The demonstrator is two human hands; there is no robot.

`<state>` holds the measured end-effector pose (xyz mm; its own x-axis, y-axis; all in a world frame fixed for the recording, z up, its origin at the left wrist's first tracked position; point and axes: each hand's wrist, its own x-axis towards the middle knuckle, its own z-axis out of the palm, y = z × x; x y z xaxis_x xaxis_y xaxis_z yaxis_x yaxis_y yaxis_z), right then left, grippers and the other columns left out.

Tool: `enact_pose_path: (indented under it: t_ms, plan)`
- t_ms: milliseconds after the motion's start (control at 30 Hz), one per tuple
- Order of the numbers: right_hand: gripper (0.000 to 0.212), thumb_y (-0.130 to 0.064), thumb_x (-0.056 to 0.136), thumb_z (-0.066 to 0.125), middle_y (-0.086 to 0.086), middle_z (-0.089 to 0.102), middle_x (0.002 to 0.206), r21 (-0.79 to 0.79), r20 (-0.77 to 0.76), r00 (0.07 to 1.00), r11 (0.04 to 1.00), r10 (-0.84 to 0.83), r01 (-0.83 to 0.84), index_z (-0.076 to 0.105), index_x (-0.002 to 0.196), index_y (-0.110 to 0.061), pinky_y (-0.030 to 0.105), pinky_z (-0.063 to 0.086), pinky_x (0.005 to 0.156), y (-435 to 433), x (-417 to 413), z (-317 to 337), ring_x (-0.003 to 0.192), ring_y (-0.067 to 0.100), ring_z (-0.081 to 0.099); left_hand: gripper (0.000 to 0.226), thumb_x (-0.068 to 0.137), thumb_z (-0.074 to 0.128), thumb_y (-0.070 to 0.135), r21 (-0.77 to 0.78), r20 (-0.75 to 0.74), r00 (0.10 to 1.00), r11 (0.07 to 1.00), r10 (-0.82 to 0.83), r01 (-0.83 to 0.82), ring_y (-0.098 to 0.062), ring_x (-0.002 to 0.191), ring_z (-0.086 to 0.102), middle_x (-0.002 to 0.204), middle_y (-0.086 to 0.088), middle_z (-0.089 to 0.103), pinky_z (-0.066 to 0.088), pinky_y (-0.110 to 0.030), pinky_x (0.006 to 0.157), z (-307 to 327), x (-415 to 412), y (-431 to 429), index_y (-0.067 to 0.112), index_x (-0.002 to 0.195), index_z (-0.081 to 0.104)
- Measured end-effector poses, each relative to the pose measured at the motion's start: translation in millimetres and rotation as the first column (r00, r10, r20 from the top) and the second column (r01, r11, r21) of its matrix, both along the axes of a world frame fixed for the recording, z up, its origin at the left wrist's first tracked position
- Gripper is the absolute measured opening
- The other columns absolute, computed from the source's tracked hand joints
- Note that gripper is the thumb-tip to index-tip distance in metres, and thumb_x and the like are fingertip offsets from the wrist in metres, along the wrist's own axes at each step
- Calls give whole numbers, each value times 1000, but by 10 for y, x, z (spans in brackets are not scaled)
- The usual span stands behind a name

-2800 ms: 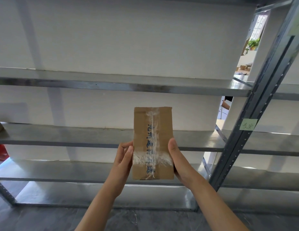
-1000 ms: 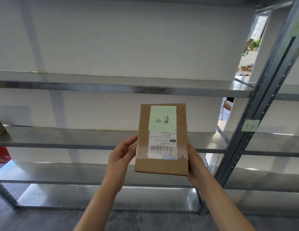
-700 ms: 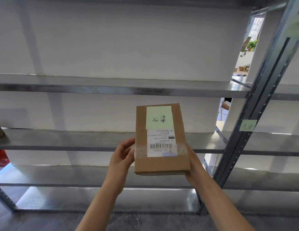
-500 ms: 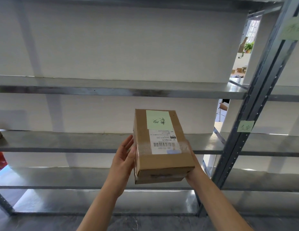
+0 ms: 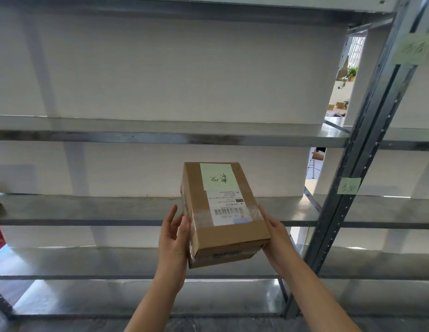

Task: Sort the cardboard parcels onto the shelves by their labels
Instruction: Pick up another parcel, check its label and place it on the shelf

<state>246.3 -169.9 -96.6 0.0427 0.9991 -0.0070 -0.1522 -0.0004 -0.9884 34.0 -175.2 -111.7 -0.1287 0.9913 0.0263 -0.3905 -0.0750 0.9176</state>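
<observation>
Just short of the middle shelf (image 5: 101,208), the parcel (image 5: 223,219) had tipped from upright toward flat, green note (image 5: 218,177) up; the right hand (image 5: 277,236) gripped its right edge, the left hand (image 5: 174,236) pressed open-fingered against its left side. Shelving looked imminent.

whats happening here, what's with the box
A person holds a cardboard parcel in front of the metal shelves, left hand pressed against its left side, right hand gripping its right edge. A green note and a shipping label face the camera. It is not yet on a shelf; the upright post carries green tags too.
</observation>
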Motion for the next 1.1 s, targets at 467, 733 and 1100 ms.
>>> enact_pose_path:
  t_ms: [467, 733, 1100]
  plan:
    - [112, -55, 56, 89, 10, 48, 153, 152, 100, 890, 877, 445, -455, 42, 146, -8, 35, 37, 117, 30, 98, -75, 144, 23, 43, 43, 104, 48, 31, -140, 170, 968, 977, 182, -159, -28, 102, 63, 132, -10, 58, 56, -37, 61, -196, -32, 9, 32, 147, 40]
    - [83, -45, 66, 88, -1, 63, 138, 119, 92, 959, 954, 267, -277, 54, 139, -26, 35, 49, 104, 44, 51, -32, 132, 19, 55, 68, 87, 69, 55, -57, 48, 997, 997, 59, -56, -34, 141, 46, 160, 1, 37, 56, -57, 94, -190, -135, 72, 72, 136, 25]
    - [78, -56, 73, 79, 14, 63, 135, 169, -4, 970, 956, 245, -240, 58, 139, -20, 41, 48, 108, 52, 168, -27, 125, 31, 59, 144, 38, 82, 82, 176, -247, 958, 965, -148, 195, -18, 146, 37, 151, 37, 26, 36, -58, 117, -25, -292, 221, 56, 154, 2]
